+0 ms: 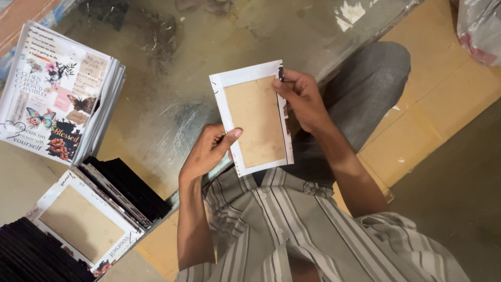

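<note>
White-bordered card with a tan panel [255,121] sits pinched between both hands over the lap; left hand [209,151] clamps thumb on its lower edge; right hand [302,99] grips the top corner; printed stacks [57,94] lie well left of the fingers.

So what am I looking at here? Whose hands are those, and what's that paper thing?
This is one picture, taken by a small camera on a person's head, looking down. So you see that person's own two hands and lap, as if through their eyes. There is no machine.

The left hand grips the lower left edge of a card, brown in the middle with a white border. The right hand pinches its top right edge.

At the left, on a shiny sheet, lies a stack of printed sheets with butterflies and flowers. Below it lies another brown card on black stacks. The person sits cross-legged in a striped shirt.
</note>
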